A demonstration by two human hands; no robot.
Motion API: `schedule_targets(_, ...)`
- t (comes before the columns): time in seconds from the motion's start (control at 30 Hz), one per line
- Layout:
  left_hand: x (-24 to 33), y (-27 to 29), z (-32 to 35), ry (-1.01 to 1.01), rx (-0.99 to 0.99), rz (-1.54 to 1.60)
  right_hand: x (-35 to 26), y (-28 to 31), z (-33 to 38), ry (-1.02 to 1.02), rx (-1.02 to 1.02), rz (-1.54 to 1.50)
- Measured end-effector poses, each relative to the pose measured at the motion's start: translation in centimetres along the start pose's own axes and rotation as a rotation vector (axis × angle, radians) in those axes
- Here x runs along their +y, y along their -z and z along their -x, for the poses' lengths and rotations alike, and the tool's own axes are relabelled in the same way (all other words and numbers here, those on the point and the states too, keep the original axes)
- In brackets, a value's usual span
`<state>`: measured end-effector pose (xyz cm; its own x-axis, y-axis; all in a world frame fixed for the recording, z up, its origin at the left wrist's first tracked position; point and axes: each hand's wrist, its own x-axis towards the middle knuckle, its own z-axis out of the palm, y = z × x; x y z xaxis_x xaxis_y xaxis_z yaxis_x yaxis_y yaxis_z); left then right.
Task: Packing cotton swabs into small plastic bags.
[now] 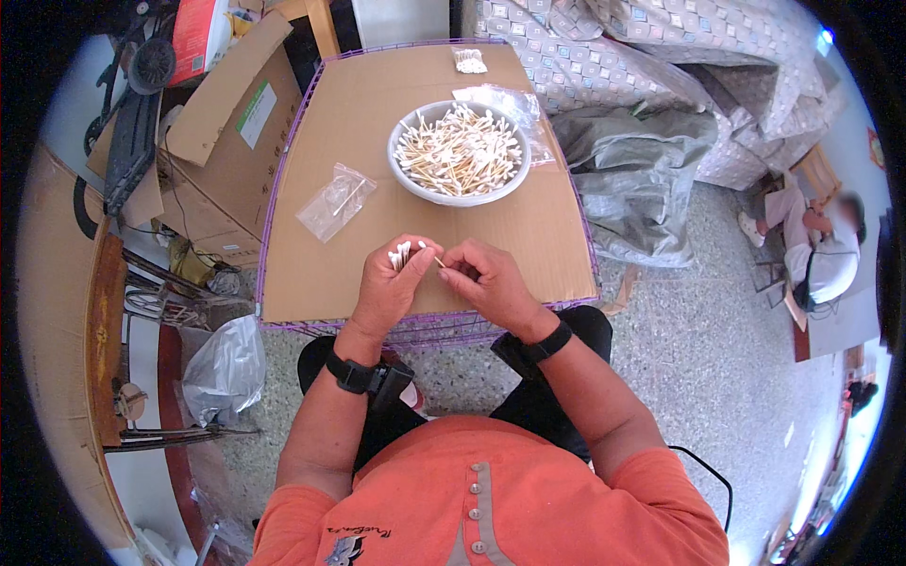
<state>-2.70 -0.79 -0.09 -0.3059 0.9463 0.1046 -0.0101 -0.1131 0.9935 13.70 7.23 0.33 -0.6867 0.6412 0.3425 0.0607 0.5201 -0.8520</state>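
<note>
Over the near part of the cardboard-topped table [321, 274], my left hand [389, 283] is closed around several cotton swabs [401, 253], their white tips sticking up past the fingers. Close beside it, my right hand [491, 288] pinches the thin wooden stick of a cotton swab [440, 262] between thumb and fingers. Beyond both hands stands a round, pale bowl [444, 198] heaped with loose cotton swabs [461, 151]. A clear plastic bag [332, 209] lies flat to the left of the bowl.
More clear plastic packaging [536, 132] lies right of the bowl, and a small bundle of swabs [469, 61] at the far edge. Cardboard boxes [231, 160] stand at left. A grey plastic sheet [632, 179] rests at right. Another person [826, 241] sits far right.
</note>
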Motion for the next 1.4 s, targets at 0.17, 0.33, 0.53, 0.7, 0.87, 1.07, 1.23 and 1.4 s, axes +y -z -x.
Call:
schedule_targets(0.17, 0.0, 0.1, 0.1, 0.018, -0.001, 0.026, -0.1, 0.0, -0.1, 0.013, 0.000, 0.007)
schedule_targets(0.33, 0.1, 0.0, 0.0, -0.010, -0.002, -0.006, 0.0, 0.1, -0.1, 0.026, -0.002, 0.032)
schedule_targets(0.53, 0.0, 0.2, -0.1, 0.006, -0.011, 0.006, 0.1, 0.0, -0.2, 0.046, -0.002, 0.051)
schedule_targets(0.7, 0.0, 0.1, 0.0, -0.029, -0.017, -0.008, 0.0, 0.0, -0.1, 0.034, 0.011, 0.029)
schedule_targets(0.87, 0.6, 0.0, 0.1, -0.018, -0.022, -0.049, 0.6, -0.4, 0.1, 0.014, 0.088, 0.005)
schedule_targets(1.07, 0.5, -0.6, 0.7, -0.058, -0.021, -0.124, 1.5, -0.1, 0.5, -0.058, 0.186, -0.216)
schedule_targets(1.23, 0.9, -1.2, 2.3, -0.138, 0.066, -0.230, 0.9, 0.0, 0.7, -0.044, 0.169, -0.272)
schedule_targets(1.4, 2.0, -1.1, 4.7, 0.064, 0.090, 0.287, -2.8, -1.1, 2.9, 0.095, 0.088, 0.026)
